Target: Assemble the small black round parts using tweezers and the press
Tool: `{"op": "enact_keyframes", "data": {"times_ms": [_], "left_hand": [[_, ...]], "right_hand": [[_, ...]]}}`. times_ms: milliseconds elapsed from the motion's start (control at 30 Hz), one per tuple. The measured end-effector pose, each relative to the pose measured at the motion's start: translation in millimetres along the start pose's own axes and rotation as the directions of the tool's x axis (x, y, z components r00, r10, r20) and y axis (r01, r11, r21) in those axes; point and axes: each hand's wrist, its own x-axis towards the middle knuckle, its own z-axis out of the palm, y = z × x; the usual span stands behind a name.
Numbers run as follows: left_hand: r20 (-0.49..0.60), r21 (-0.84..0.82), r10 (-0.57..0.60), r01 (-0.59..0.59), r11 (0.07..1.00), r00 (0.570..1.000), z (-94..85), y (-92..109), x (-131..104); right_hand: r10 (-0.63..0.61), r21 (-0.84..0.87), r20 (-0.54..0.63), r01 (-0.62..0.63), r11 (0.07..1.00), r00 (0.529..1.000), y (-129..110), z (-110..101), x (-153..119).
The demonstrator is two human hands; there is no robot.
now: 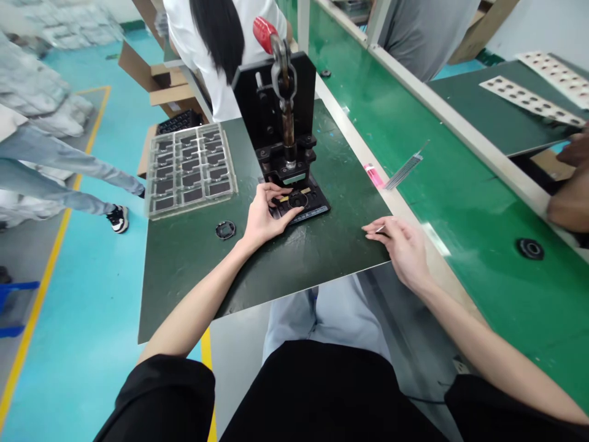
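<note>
My left hand (267,215) reaches into a black toggle press (286,123) with a red handle grip. Its thumb and fingers are curled around the near left side of a round black part (298,200) lying on the press base. Over the worktable's right side, my right hand (405,245) pinches a small, thin, pale piece (380,229), too small to name. A second round black part (225,230) lies on the dark green table (193,270), left of my left hand.
A clear compartment tray (191,169) with black pieces sits at the table's left. A green conveyor belt (442,178) runs along the right, carrying a black ring-shaped part (529,248). A strip sheet (405,170) lies at its edge. Other people are nearby. Cardboard boxes (170,95) stand behind.
</note>
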Motion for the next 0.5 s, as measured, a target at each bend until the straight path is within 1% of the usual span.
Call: {"op": "enact_keyframes", "data": {"times_ms": [67,100,167,233,267,300,367,400,433,467,500], "left_hand": [[0.016,-0.030,0.022,-0.022,0.999,1.000,0.0,-3,-2],[0.021,-0.046,0.031,-0.030,0.998,0.999,0.1,-4,-3],[0.013,-0.053,0.041,-0.040,0.998,0.999,0.0,-6,-4],[-0.029,-0.002,0.050,-0.050,0.999,0.998,-0.6,-8,-6],[-0.055,0.039,0.057,-0.055,0.998,0.997,-1.0,-10,-6],[-0.081,0.080,0.062,-0.055,0.995,0.995,-1.3,-12,-7],[-0.127,0.125,0.041,-0.025,0.992,0.991,-1.5,-16,-7],[-0.145,0.124,0.015,0.004,0.992,0.989,-1.1,-19,-7],[-0.156,0.113,-0.018,0.036,0.993,0.988,-0.5,-22,-7],[-0.161,0.096,-0.048,0.064,0.993,0.986,0.2,-24,-7],[-0.160,0.081,-0.069,0.083,0.993,0.985,1.1,-26,-7]], "right_hand": [[-0.020,0.022,-0.074,0.022,1.000,0.997,-8,-2,2],[-0.058,0.011,-0.106,0.059,0.998,0.993,-15,-2,4],[-0.189,-0.008,-0.138,0.189,0.982,0.972,-38,4,11],[-0.354,-0.026,-0.104,0.353,0.935,0.929,-69,18,24],[-0.447,-0.041,-0.074,0.445,0.895,0.892,-86,29,33],[-0.539,-0.073,-0.040,0.536,0.841,0.841,-104,43,45],[-0.706,-0.176,0.022,0.698,0.694,0.708,-140,76,74],[-0.752,-0.242,0.062,0.741,0.626,0.656,-156,94,91],[-0.754,-0.309,0.127,0.748,0.588,0.645,-170,112,108],[-0.746,-0.365,0.149,0.737,0.568,0.649,-183,129,126],[-0.691,-0.415,0.226,0.710,0.569,0.686,-194,144,142]]}}
